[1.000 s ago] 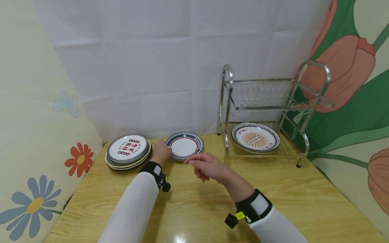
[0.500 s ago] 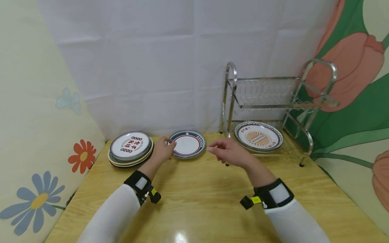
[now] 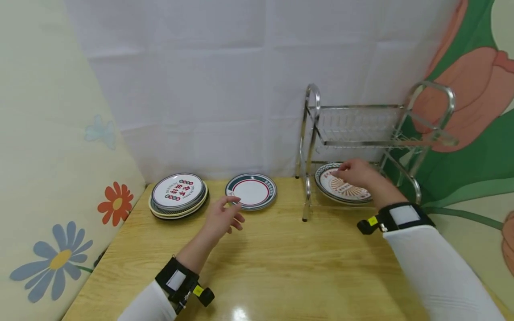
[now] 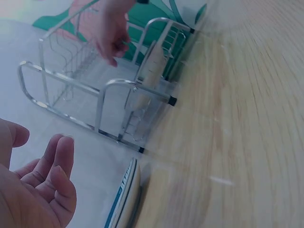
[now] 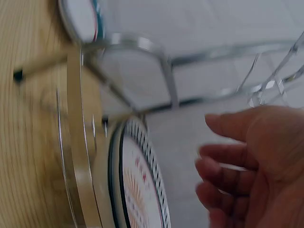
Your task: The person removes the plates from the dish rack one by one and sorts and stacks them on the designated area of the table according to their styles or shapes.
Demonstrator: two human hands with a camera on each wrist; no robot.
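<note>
In the head view my right hand (image 3: 356,173) hovers over the plates with an orange sunburst (image 3: 341,186), which lie on the lower tier of a metal dish rack (image 3: 363,143). The right wrist view shows its fingers (image 5: 225,159) loosely bent and apart from the patterned rim, holding nothing. My left hand (image 3: 222,217) is above the table in front of a white plate with a green and red rim (image 3: 250,192). Its fingers are relaxed and hold nothing; in the left wrist view the fingertips (image 4: 64,147) point up, away from that plate's edge (image 4: 124,194).
A stack of plates (image 3: 179,194), the top one with red characters, stands at the left of the wooden table (image 3: 273,263). White cloth (image 3: 201,89) hangs behind. The rack's upper tier (image 3: 361,125) has wire slots.
My right hand has moved right, from near the green-rimmed plate to over the plates on the rack. The left hand has drawn back from the green-rimmed plate's left edge, toward me.
</note>
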